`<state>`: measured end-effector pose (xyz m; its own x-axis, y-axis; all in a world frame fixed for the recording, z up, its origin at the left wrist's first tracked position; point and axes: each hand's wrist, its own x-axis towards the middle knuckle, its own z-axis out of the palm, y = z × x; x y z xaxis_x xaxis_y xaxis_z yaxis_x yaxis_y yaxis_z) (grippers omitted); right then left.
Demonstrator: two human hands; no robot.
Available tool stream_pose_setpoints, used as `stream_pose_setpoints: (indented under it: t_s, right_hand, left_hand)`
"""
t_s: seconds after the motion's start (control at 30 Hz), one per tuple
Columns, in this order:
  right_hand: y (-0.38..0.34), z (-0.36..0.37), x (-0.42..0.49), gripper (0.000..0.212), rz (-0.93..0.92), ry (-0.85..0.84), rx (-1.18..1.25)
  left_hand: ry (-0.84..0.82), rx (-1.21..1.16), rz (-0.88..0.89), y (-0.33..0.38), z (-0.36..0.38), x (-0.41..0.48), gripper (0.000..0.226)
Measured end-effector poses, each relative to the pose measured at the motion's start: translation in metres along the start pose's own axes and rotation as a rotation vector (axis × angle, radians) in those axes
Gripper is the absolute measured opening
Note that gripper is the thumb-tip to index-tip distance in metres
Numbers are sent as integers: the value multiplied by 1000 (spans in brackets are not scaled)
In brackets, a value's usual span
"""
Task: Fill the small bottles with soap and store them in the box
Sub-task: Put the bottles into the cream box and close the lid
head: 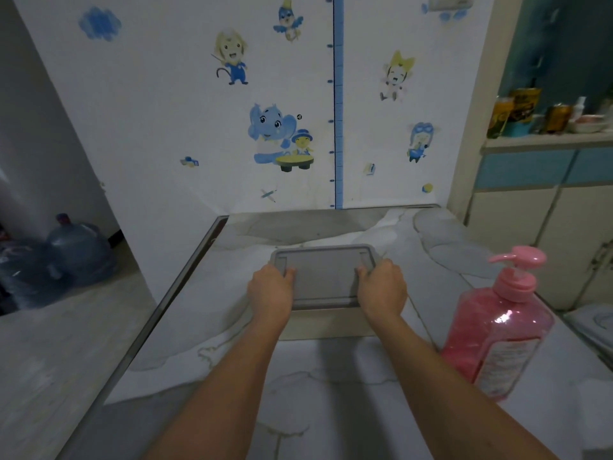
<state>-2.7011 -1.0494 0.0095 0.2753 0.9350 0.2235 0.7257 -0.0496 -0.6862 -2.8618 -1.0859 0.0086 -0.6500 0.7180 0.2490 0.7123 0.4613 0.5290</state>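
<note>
A box with a grey lid (325, 277) stands in the middle of the marble-patterned table (348, 386). My left hand (270, 290) grips the lid's left edge, thumb on top. My right hand (381, 288) grips the right edge the same way. A large pink pump bottle of soap (497, 330) stands upright on the table at the right, apart from both hands. No small bottles are visible; the box's inside is hidden under the lid.
The table's far edge meets a white wall with cartoon stickers (282, 137). A cabinet with jars on its shelf (544, 151) stands to the right. On the floor at the left sit a blue water jug (79, 250) and dark bags.
</note>
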Motion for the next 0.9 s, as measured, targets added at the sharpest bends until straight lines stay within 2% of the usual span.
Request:
stream_pose_setpoints:
  t_s: [0.17,0.27,0.33,0.43,0.5,0.6,0.73,0.9]
  right_hand:
    - [5,1,-1,39,-146,-5,2]
    - [14,-3,0,51,-274,-118,2]
    - [20,-3,-1,59,-307,-200,-44]
    - [23,-1,0,68,-248,-268,-75]
    - [24,2,0,64,-222,-253,-69]
    - [25,6,2,54,-219,-207,-60]
    - [20,14,8,52,-222,-159,-48]
    - [11,23,31,48,-209,-189,-16]
  left_hand:
    - [-138,-220,-32,-11,0,3,57]
    - [-304,-340,76,-22,-1,4,79]
    - [-352,-354,103,-24,-2,4,86]
    - [-342,-382,27,-23,0,1,102]
    - [-310,-358,-23,-21,2,0,111]
    - [-268,-298,-38,-17,7,2,110]
    - [-269,-258,-10,-15,12,16,109]
    - [-278,-265,6,-5,22,41,106]
